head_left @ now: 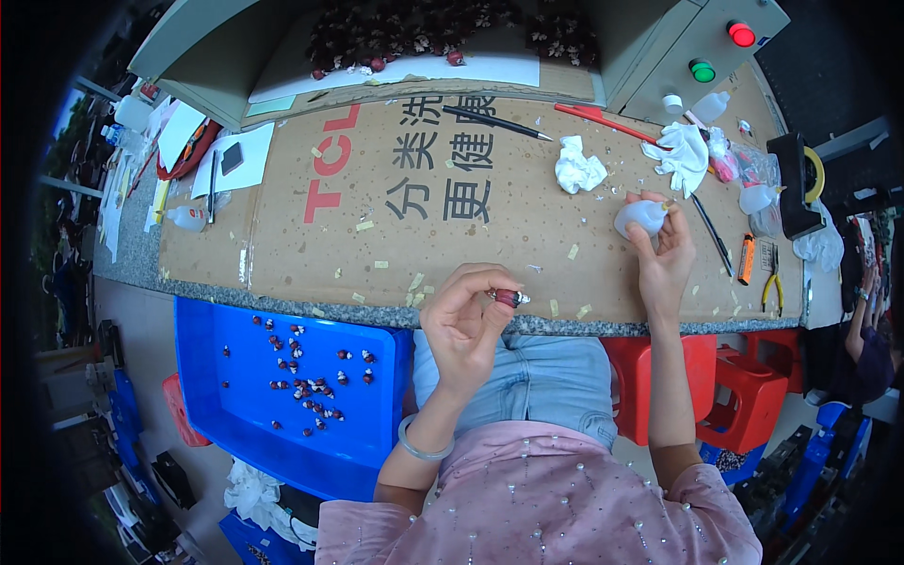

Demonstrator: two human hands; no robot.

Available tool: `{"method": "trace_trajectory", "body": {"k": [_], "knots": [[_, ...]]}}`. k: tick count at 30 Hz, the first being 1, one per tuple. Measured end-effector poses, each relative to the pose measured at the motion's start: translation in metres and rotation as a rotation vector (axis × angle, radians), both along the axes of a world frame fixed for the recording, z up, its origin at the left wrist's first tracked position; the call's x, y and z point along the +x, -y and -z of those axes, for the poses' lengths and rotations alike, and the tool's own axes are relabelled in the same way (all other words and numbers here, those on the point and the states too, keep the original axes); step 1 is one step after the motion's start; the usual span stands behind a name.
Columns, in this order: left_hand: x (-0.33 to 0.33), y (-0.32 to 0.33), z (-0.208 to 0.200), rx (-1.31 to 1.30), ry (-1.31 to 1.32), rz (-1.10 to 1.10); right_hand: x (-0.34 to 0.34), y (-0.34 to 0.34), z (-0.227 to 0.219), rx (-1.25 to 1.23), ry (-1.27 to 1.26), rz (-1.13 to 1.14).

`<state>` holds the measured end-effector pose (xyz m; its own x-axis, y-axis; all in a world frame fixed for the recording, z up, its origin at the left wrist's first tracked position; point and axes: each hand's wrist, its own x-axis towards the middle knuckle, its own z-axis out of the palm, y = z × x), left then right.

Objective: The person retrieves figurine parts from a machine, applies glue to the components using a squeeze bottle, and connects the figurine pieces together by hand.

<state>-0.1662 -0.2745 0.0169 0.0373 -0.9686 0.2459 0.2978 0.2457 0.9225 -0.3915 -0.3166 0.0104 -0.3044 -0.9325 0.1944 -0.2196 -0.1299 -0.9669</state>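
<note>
Near the table's front edge, my left hand (468,325) pinches a small dark red and white figurine (508,298) between thumb and fingertips. My right hand (667,247) is wrapped round a small translucent white squeeze bottle (641,218) with a yellowish tip, which it holds tilted over the right part of the table. Similar small red and white pieces (311,388) lie scattered in a blue tray (217,443) below and left of my left hand. A crumpled white tissue (578,168) rests just beyond the bottle.
Flattened cardboard (311,254) covers the table. At the back stands a grey metal box (650,56) holding many dark red pieces. Yellow-handled pliers (773,285), an orange lighter or cutter (747,259) and a black tape dispenser (796,184) sit at the right. Red stools (744,400) stand below.
</note>
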Motion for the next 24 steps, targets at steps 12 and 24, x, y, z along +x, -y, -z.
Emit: {"method": "trace_trajectory", "body": {"k": [12,24], "knots": [[-0.006,0.005,0.003,0.037,-0.204,0.072,0.001,0.003,0.007,0.011,-0.085,0.014],[-0.009,0.000,-0.006,-0.094,0.036,-0.031,-0.002,-0.002,0.007,-0.125,0.001,0.002]]}}
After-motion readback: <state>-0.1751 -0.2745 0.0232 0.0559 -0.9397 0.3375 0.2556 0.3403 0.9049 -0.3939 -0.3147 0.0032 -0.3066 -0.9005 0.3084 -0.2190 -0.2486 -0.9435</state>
